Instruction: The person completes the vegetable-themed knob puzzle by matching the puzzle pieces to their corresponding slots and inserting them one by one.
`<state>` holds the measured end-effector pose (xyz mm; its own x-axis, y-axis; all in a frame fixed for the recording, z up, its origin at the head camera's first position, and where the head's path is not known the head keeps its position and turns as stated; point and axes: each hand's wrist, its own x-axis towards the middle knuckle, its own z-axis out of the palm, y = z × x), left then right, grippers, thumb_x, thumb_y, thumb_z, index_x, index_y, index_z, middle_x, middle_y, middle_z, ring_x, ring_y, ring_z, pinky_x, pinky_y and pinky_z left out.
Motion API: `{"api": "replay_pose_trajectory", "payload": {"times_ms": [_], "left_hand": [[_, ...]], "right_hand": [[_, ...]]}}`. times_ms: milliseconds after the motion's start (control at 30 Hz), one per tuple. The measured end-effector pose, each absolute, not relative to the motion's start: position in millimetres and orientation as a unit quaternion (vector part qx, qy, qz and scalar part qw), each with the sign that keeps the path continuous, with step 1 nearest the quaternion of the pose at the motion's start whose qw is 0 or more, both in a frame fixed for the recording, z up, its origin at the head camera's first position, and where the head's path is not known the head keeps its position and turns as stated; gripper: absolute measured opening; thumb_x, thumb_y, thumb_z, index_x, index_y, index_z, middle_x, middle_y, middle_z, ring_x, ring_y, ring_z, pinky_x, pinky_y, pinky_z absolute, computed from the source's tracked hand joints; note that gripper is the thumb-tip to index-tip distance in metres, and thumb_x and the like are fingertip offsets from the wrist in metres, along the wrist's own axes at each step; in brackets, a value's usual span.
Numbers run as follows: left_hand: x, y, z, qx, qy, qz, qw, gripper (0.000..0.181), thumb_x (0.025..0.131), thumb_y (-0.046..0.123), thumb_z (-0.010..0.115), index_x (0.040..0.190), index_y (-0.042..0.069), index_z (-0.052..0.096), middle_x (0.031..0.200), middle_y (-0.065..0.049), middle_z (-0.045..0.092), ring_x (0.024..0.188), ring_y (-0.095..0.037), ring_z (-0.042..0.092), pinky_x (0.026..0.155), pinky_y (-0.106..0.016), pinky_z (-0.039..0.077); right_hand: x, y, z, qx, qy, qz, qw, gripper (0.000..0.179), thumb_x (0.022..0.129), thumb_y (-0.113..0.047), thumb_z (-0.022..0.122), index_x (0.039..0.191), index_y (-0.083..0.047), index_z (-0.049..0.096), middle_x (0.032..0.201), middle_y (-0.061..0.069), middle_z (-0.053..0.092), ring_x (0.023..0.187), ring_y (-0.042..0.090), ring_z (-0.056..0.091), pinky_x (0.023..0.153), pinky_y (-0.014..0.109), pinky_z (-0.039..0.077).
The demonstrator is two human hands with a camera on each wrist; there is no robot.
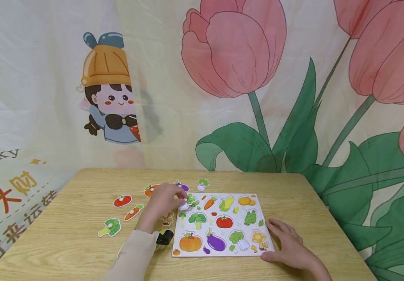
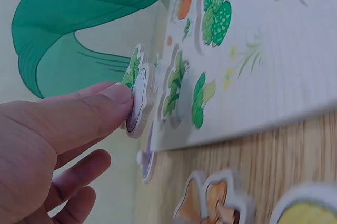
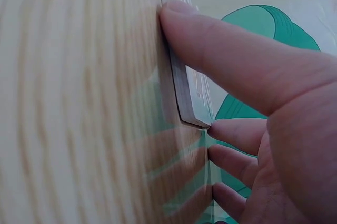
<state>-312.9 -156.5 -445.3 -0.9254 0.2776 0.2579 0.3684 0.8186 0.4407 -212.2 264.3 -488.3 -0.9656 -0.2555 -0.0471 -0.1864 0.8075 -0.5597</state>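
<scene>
My left hand (image 1: pixel 164 201) pinches a puzzle piece (image 2: pixel 138 95), a white vegetable with green leaves, between thumb and fingertips. The piece is tilted on edge in the left wrist view, just above the far left corner of the white vegetable puzzle board (image 1: pixel 184 226). A leafy picture (image 2: pixel 175 86) on the board lies beside it; the two look apart. My right hand (image 1: pixel 291 244) rests at the near right corner of the board. In the right wrist view its thumb (image 3: pixel 210 37) touches the board's edge and its spread fingers lie around the corner.
Loose pieces lie left of and behind the board: tomato (image 1: pixel 122 201), carrot (image 1: pixel 133 213), broccoli (image 1: pixel 110 228), pumpkin (image 1: pixel 150 190), eggplant (image 1: pixel 182 187), cabbage (image 1: pixel 203 184) and mushroom (image 1: pixel 167 219). A yellow piece (image 2: pixel 308 211) is partly hidden by my left arm. A printed curtain (image 1: pixel 166 117) hangs behind the table.
</scene>
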Motion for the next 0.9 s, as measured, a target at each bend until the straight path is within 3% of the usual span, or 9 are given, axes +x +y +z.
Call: {"api": "replay_pose_trajectory", "payload": {"times_ms": [467,900], "left_hand": [[-324.5,-148.9,-461.2,-0.157,-0.95,-0.254,0.087,0.008,0.091,0.014,0.085,0.097,0.018,0.084,0.084,0.011,0.073,0.095,-0.021,0.062,0.095,-0.048,0.048],[-329.3,-146.7,-468.1,-0.163,-0.946,-0.269,0.084,0.008,0.091,0.012,0.085,0.095,0.019,0.083,0.082,0.01,0.071,0.083,-0.012,0.061,0.084,-0.04,0.05]], "right_hand": [[-213.7,261.4,-492.2,-0.112,0.951,-0.282,0.064,0.106,0.079,-0.057,0.09,0.161,-0.006,0.045,0.167,0.019,0.035,0.151,0.053,0.026,0.11,0.082,0.023],[-213.5,263.0,-489.5,-0.113,0.952,-0.277,0.068,0.106,0.08,-0.057,0.089,0.162,-0.007,0.044,0.168,0.019,0.034,0.151,0.054,0.025,0.111,0.082,0.023]]}}
